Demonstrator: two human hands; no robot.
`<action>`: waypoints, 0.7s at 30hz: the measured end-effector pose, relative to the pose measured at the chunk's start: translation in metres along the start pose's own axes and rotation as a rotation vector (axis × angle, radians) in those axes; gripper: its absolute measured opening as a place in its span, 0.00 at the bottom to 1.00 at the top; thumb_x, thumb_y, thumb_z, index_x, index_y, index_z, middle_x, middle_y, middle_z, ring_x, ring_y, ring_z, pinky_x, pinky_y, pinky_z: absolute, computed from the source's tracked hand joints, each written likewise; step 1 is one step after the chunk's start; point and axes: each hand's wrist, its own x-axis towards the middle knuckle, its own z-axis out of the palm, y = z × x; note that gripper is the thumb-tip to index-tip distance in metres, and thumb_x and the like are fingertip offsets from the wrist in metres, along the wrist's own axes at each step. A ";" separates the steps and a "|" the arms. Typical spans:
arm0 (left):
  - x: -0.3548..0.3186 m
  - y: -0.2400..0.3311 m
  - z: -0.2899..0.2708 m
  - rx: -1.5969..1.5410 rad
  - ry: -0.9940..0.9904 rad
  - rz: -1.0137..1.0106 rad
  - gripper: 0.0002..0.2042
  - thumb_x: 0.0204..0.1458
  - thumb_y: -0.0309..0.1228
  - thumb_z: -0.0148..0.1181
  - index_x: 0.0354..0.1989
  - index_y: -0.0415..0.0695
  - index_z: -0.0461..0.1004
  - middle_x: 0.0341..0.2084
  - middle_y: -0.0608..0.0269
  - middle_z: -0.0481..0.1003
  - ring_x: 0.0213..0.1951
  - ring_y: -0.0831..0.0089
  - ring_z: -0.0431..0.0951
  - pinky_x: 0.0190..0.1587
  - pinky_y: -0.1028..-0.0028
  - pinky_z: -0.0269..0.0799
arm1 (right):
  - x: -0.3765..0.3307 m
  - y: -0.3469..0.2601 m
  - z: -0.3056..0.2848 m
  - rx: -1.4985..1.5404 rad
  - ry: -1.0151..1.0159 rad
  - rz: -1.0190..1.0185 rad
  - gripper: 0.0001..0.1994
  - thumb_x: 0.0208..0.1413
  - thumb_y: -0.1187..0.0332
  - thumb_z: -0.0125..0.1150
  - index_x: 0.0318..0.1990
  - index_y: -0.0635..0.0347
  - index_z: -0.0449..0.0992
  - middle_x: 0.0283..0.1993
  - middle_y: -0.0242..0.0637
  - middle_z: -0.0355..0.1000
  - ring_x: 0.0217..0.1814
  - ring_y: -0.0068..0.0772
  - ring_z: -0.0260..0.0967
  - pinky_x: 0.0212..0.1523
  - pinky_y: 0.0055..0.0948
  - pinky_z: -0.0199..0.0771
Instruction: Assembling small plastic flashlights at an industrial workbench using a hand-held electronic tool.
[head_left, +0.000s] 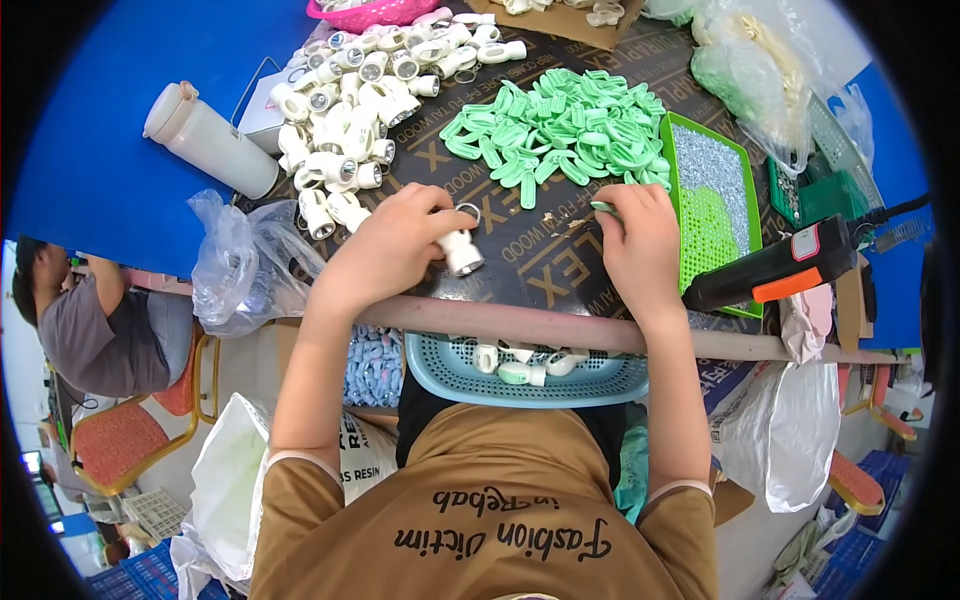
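Note:
Over the near edge of the dark board, my left hand is closed on a small white flashlight. A metal ring shows at its upper end, and its lens end points toward me. To the right, my right hand pinches a light green plastic piece, mostly hidden by the fingers. Beyond that hand lies a heap of similar green plastic pieces. White flashlights are piled at the far left. Below the table edge, a blue basket holds several flashlights, one with a green part fitted.
A green tray of tiny silvery parts stands at the right, with a black and orange electric screwdriver across its near end. A white bottle and a clear plastic bag are at the left. Another person sits farther left.

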 end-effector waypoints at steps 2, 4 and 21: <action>0.002 0.007 0.008 -0.054 0.072 0.006 0.21 0.37 0.16 0.57 0.43 0.42 0.69 0.40 0.55 0.66 0.45 0.57 0.65 0.47 0.67 0.64 | -0.005 -0.011 -0.008 0.179 0.116 -0.006 0.13 0.41 0.81 0.57 0.37 0.61 0.68 0.27 0.35 0.68 0.31 0.30 0.64 0.29 0.24 0.63; 0.003 0.015 0.013 -0.090 0.129 0.025 0.21 0.38 0.16 0.57 0.45 0.42 0.66 0.43 0.56 0.65 0.48 0.58 0.65 0.49 0.68 0.63 | -0.019 -0.026 -0.018 0.751 -0.043 0.472 0.12 0.45 0.79 0.57 0.40 0.60 0.68 0.28 0.30 0.68 0.27 0.19 0.61 0.27 0.19 0.60; 0.000 0.046 0.023 -1.022 0.155 -0.294 0.22 0.49 0.24 0.55 0.50 0.43 0.53 0.36 0.53 0.68 0.31 0.65 0.69 0.32 0.69 0.65 | -0.079 -0.036 -0.050 0.222 -0.251 0.095 0.17 0.39 0.80 0.58 0.42 0.61 0.72 0.35 0.38 0.67 0.37 0.42 0.64 0.40 0.35 0.65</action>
